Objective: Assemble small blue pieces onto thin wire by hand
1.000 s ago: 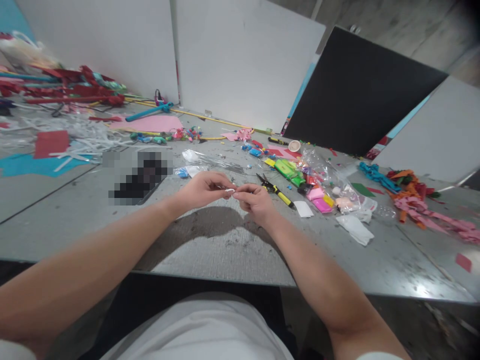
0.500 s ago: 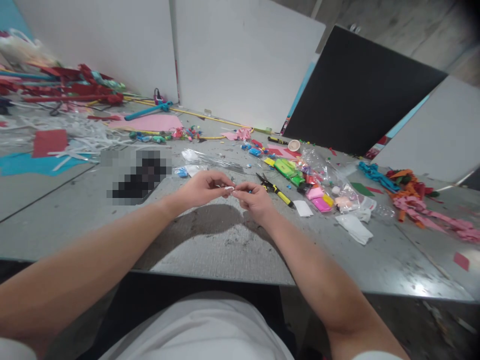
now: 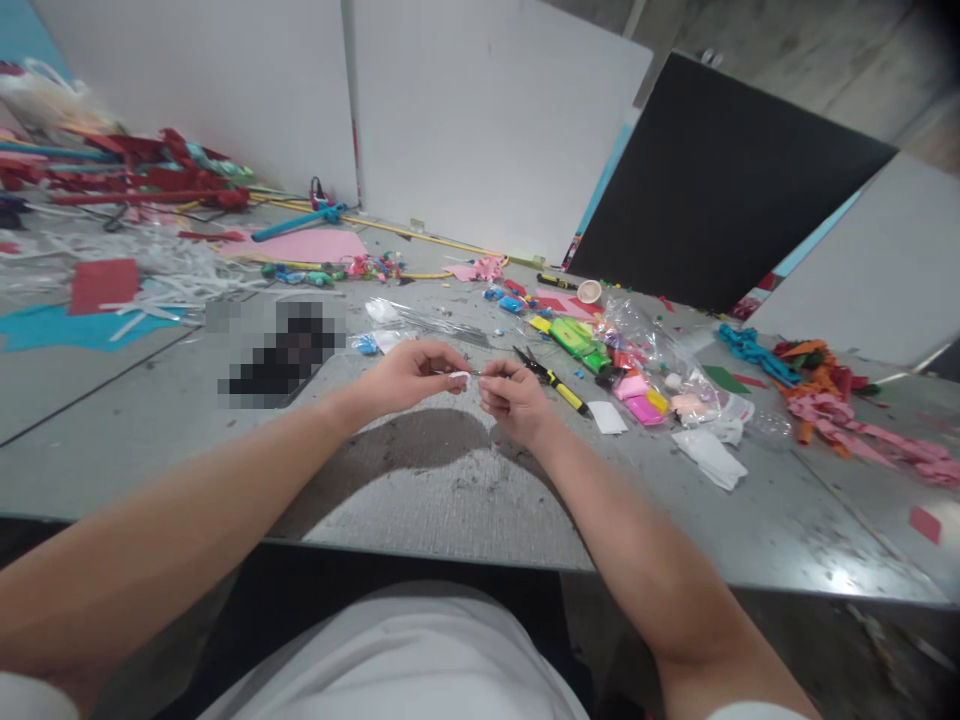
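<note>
Grey table (image 3: 450,500): left hand (image 3: 409,375) and right hand (image 3: 514,398) pinching white bit (image 3: 461,375); clay blocks in clear bag (image 3: 645,350).

craft workshop - grey table (image 3: 450,500), paper scraps (image 3: 862,420), scissors (image 3: 551,377)

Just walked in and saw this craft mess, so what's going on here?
A person seated at a grey table pinches a tiny white piece between the left hand and the right hand, just above the tabletop. Yellow-handled scissors lie just beyond the right hand, beside bright clay blocks and plastic bags.
</note>
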